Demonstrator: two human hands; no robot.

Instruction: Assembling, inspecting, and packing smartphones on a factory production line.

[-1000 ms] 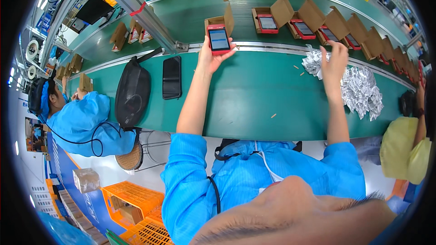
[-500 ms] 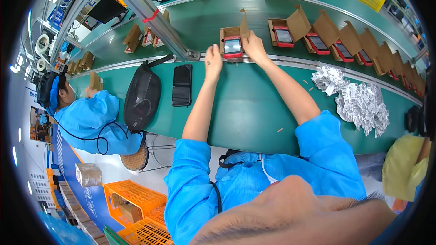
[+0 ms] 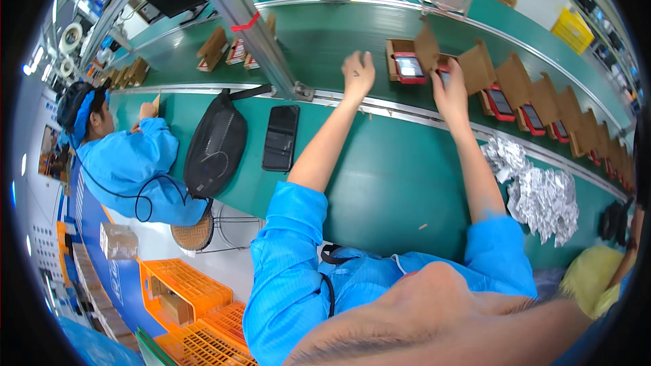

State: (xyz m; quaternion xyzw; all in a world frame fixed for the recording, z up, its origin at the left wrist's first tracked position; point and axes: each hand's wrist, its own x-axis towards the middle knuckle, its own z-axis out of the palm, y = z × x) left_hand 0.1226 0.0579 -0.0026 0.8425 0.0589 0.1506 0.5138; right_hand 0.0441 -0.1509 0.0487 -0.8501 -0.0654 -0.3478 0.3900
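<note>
From my remote seat I see the left grip (image 3: 358,76) raised over the dark green surface (image 3: 319,47) beyond the metal rail (image 3: 407,116), its fingers blurred, loosely spread and holding nothing. To its right, and apart from it, the first red device (image 3: 409,68) lies screen-up in an open cardboard box (image 3: 392,61), its screen pale. My right grip (image 3: 449,88) reaches across the rail to the second red device (image 3: 443,76), which sits by the raised lid of the next box (image 3: 477,69). The fingers cover much of that device, so I cannot tell whether they pinch it or only touch it. More lidded boxes (image 3: 513,81) run off to the right, several showing red devices (image 3: 500,104) inside. On the near green counter (image 3: 386,190) I have a heap of silvery-white packets (image 3: 542,196) right of my forearm, and on the left a black phone-shaped item (image 3: 280,139) beside a black bag (image 3: 217,142). Farther left, a co-worker (image 3: 129,169) in blue sits at the counter.
</note>
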